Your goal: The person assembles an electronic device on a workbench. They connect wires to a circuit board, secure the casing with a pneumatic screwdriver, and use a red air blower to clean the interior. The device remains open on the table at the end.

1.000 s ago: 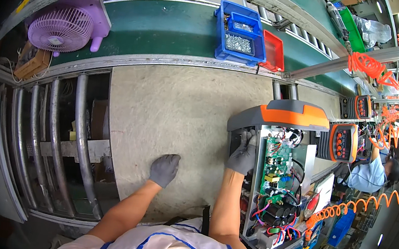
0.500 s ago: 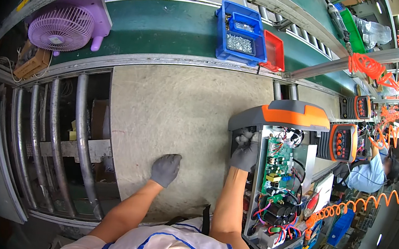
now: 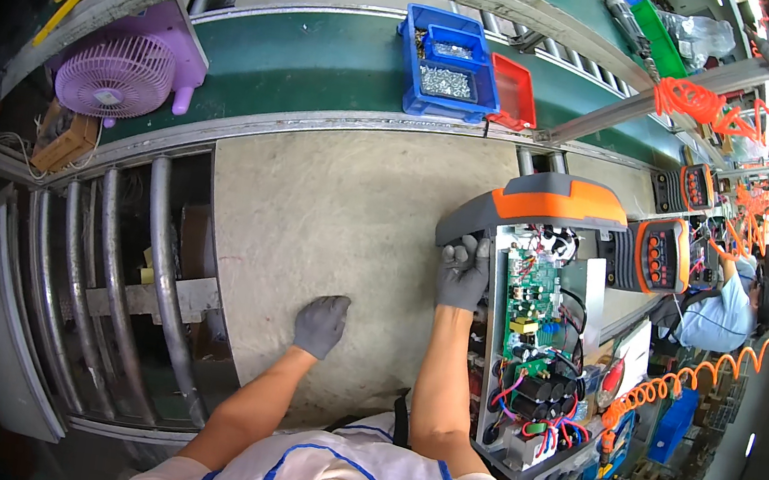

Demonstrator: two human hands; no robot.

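Observation:
An opened grey and orange machine housing (image 3: 545, 203) lies on the beige work mat (image 3: 350, 206), its green circuit board (image 3: 537, 299) and coloured wires (image 3: 537, 406) exposed. My right hand (image 3: 464, 272), in a grey glove, grips the left edge of that housing near its orange end. My left hand (image 3: 320, 324), also gloved, rests loosely curled on the bare mat, holding nothing, about a hand's width left of the housing.
Behind the mat runs a green conveyor belt (image 3: 312, 56) with a blue bin of screws (image 3: 447, 75), a red tray (image 3: 515, 92) and a purple fan (image 3: 125, 70). Metal rollers (image 3: 107, 281) lie left. Orange coiled hoses (image 3: 767, 135) hang right, near another person (image 3: 720, 313).
My right hand has shifted slightly along the housing edge. The left hand stays on the mat.

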